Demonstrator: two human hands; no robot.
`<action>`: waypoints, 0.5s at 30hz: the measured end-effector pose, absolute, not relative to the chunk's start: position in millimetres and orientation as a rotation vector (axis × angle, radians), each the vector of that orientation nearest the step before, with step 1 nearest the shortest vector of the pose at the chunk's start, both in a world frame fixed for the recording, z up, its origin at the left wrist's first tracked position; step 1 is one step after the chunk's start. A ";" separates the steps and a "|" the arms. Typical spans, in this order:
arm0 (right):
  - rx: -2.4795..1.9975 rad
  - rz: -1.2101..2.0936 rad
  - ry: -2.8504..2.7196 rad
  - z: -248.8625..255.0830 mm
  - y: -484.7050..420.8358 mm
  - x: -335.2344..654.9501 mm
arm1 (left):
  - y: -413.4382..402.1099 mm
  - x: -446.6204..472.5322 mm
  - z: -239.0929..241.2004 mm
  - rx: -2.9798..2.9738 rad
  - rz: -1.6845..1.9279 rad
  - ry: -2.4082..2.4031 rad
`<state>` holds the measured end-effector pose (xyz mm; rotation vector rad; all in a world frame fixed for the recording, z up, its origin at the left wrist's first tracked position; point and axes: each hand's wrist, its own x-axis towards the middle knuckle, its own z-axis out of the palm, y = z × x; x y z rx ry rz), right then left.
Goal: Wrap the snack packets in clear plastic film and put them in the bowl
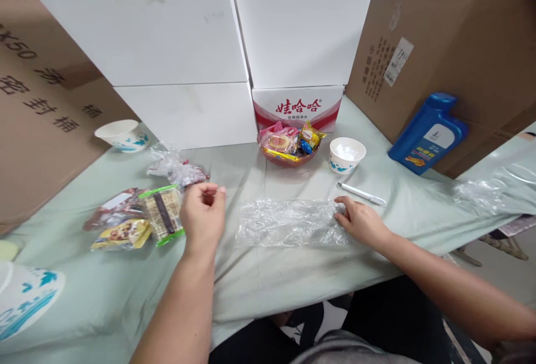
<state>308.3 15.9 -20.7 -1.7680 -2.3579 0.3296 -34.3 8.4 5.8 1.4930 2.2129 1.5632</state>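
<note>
A crinkled clear plastic bag (288,223) lies flat across the middle of the cloth. At its right end rests my right hand (360,220), touching the plastic with thumb and forefinger a little apart. My left hand (204,213) is off the bag's left end, its fingers curled and closed toward the thumb; whatever they may hold is too small to make out. Beside that hand lies a green-edged snack packet (162,214). Near it are a yellow snack packet (122,234), a brownish packet (115,207) and crumpled clear wrapping (178,171).
A bowl (288,158) of wrapped snacks stands before white boxes (180,115). To its right are a paper cup (347,154), a white pen (360,193) and a blue bottle (427,135). Cardboard boxes flank both sides. More paper cups (29,297) stand at left.
</note>
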 end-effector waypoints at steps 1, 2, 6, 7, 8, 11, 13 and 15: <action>-1.770 0.305 -2.370 -21.2 15.5 307.7 | 4.8 -30.0 8.2 1.527 1.711 2.161; -1.772 0.286 -2.383 -21.4 15.1 307.2 | 0.6 -23.9 9.7 1.629 1.760 2.072; -1.782 0.225 -2.432 -20.0 14.0 305.3 | -14.6 9.8 6.3 2.417 1.182 1.496; -1.784 0.218 -2.441 -19.5 13.8 305.1 | -17.1 17.5 3.5 2.536 1.009 1.391; -1.787 0.214 -2.443 -19.0 13.8 305.1 | -19.0 23.7 0.6 2.603 0.848 1.345; -1.799 0.237 -2.419 -17.9 15.2 307.3 | -22.2 32.0 -6.0 2.608 0.451 1.397; -1.804 0.262 -2.380 -17.0 17.8 310.8 | -23.3 31.3 -6.9 2.523 0.240 1.456; -1.800 0.284 -2.340 -15.9 21.5 315.3 | -24.0 29.3 -5.7 2.432 0.094 1.486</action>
